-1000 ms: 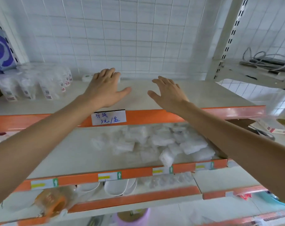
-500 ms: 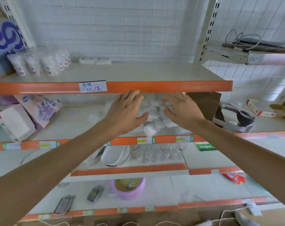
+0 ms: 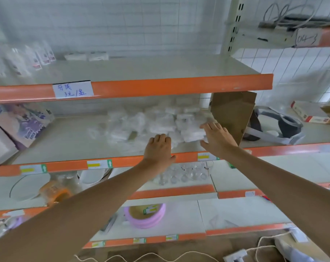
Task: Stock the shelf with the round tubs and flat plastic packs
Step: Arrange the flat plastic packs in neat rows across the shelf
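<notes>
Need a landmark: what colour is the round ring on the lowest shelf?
Pink ring, seen in the head view.

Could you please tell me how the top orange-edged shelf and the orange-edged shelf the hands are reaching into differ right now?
The top orange-edged shelf is mostly bare, with a few packs at its far left; the shelf below holds a central heap of clear plastic packs. The top one carries a handwritten white label, the lower printed yellow tags. Both have beige decks.

Two hands [image 3: 158, 150]; one pile of clear packs [image 3: 160, 123], count unclear; one pink tub [image 3: 145, 216]; one cardboard sheet [image 3: 233, 112].
</notes>
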{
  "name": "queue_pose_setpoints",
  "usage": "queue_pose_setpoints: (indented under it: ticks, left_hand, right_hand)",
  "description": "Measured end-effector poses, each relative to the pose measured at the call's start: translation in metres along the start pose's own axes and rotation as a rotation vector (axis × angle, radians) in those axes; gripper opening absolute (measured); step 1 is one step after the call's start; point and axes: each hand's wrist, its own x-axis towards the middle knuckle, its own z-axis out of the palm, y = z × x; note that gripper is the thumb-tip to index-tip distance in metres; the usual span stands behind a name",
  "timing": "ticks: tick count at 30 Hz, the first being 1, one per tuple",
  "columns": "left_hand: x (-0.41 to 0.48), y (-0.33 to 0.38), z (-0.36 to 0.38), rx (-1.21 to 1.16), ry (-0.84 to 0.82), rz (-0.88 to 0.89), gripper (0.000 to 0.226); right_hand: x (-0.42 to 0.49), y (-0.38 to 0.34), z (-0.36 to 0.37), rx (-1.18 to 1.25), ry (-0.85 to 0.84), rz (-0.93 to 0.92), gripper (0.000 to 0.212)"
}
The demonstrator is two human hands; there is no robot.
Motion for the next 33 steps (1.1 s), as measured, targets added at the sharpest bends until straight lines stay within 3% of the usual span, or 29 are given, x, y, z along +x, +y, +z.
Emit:
queue_pose_setpoints:
  ticks: [9,14,17,21,26,33]
  left_hand:
    - [0.041,-0.006,0.035,0.145,-0.079,-0.093,0.073]
    - [0.045,-0.007,0.039,0.163,-0.12,-0.105,0.063]
    - [0.047,-0.009,0.04,0.103,-0.126,-0.118,0.059]
    - [0.045,-0.014,0.039,-0.023,-0.075,-0.109,0.07]
    - [0.036,-0.033,0.027,-0.218,-0.038,-0.127,0.076]
    - [0.005,-0.072,0.002,-0.242,-0.016,-0.038,0.078]
  right_hand:
    - [0.038,0.007,0.03,-0.036,-0.053,-0.05,0.06]
    - [0.048,0.014,0.034,0.047,-0.045,-0.056,0.049]
    - [0.054,0.017,0.033,0.042,-0.047,-0.071,0.043]
    - [0.062,0.017,0.027,-0.028,-0.099,-0.048,0.041]
    - [0.062,0.01,0.022,-0.096,-0.069,-0.045,0.047]
    - [0.049,-0.015,0.011,-0.041,0.013,-0.145,0.056]
